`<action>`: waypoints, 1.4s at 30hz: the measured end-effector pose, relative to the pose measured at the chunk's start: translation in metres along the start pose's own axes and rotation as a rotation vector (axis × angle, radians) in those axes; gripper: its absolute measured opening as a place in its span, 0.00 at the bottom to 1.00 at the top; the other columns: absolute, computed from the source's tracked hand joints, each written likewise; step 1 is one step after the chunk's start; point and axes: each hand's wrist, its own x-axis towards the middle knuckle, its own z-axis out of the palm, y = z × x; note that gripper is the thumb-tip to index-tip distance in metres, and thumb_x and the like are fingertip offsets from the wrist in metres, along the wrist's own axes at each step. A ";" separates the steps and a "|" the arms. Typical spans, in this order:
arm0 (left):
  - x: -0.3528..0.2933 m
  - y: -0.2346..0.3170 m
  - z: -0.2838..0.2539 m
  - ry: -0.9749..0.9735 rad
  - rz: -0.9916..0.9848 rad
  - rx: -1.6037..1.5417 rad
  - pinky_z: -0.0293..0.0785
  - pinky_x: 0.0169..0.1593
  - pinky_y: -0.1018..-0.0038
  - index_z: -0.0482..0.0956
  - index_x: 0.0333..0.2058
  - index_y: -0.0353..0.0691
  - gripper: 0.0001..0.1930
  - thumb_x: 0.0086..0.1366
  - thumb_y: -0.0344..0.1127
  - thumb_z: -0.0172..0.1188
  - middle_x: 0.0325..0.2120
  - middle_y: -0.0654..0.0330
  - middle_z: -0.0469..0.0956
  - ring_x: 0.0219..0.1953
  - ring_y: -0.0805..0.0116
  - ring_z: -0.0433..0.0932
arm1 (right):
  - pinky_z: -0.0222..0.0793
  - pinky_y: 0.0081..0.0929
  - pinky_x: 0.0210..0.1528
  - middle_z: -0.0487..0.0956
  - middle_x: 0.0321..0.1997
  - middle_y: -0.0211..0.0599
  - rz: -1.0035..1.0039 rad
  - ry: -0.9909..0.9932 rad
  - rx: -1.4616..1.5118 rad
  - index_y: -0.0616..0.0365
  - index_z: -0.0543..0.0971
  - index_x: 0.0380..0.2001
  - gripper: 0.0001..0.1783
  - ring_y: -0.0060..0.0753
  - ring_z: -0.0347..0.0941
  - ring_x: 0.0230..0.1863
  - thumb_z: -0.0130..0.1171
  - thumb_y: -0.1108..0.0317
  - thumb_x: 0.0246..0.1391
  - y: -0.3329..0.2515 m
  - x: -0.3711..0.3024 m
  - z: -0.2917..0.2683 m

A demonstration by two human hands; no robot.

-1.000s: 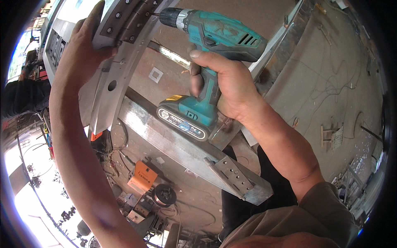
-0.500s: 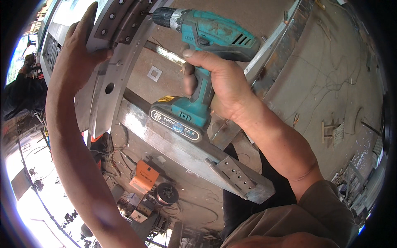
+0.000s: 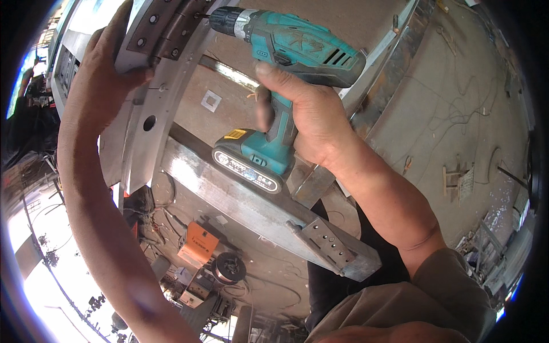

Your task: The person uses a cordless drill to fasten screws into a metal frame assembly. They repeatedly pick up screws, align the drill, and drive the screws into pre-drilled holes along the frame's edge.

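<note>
A teal and black cordless drill is gripped by my right hand, its thumb along the top of the handle and fingers at the trigger. The drill's chuck points left, and its thin bit reaches the edge of a dark metal hinge. Several round holes or fasteners show on the hinge, which lies on a grey metal frame. My left hand lies against the frame just left of the hinge, fingers stretched upward and thumb spread toward the hinge's lower end. Its fingertips are partly cut off by the picture's top edge.
A metal beam crosses below the drill, with another hinge at its near end. On the floor stand an orange machine and a wire spool. At right are a small wooden stool and loose cables.
The drill has tilted slightly, its battery end shifting a little right and up while the bit stays at the hinge. My left hand has shifted slightly left.
</note>
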 end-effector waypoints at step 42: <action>-0.003 -0.004 0.000 -0.078 -0.122 -0.004 0.78 0.59 0.53 0.64 0.68 0.45 0.40 0.58 0.35 0.73 0.56 0.48 0.77 0.55 0.51 0.80 | 0.71 0.25 0.32 0.77 0.28 0.28 0.058 0.040 0.093 0.55 0.80 0.35 0.10 0.24 0.72 0.27 0.68 0.63 0.58 0.012 0.000 0.004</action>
